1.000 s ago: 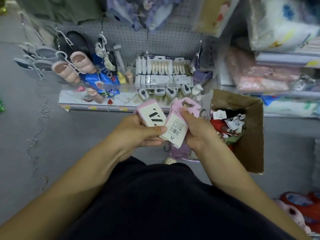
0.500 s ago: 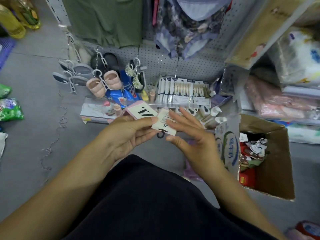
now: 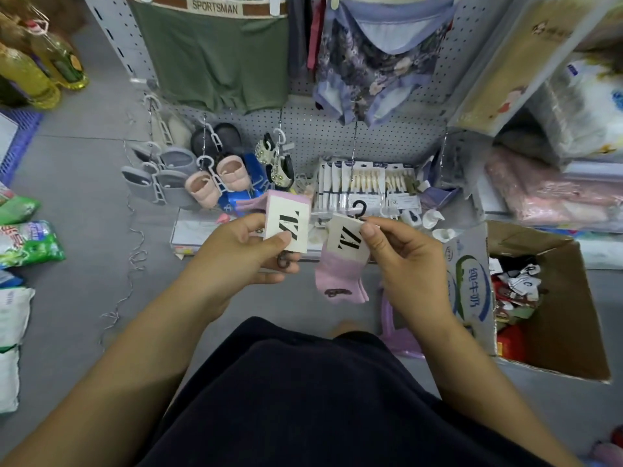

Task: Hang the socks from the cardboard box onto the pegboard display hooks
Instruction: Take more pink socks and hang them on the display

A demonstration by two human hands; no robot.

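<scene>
My left hand (image 3: 242, 254) grips a pink sock pack (image 3: 286, 224) by its cream card, thumb across the front, its dark hook pointing down at my fingers. My right hand (image 3: 401, 264) pinches a second pink sock pair (image 3: 342, 278) at the card's top corner, so the socks dangle upright with the black hook (image 3: 360, 209) on top. The two packs are held apart, side by side, in front of the grey pegboard (image 3: 330, 133). The open cardboard box (image 3: 566, 332) with several more sock packs (image 3: 515, 284) stands on the floor at right.
Slippers (image 3: 215, 180) and carded goods (image 3: 367, 187) hang low on the pegboard, with green shorts (image 3: 219, 59) and floral underwear (image 3: 374, 65) above. Shelves of packaged textiles (image 3: 553, 193) rise at right. Bagged goods (image 3: 27, 244) and bottles (image 3: 37, 69) sit on the grey floor at left.
My hands have pulled the two sock packs apart; the right hand now holds one pair upright by its card. The view has tilted up toward the pegboard.
</scene>
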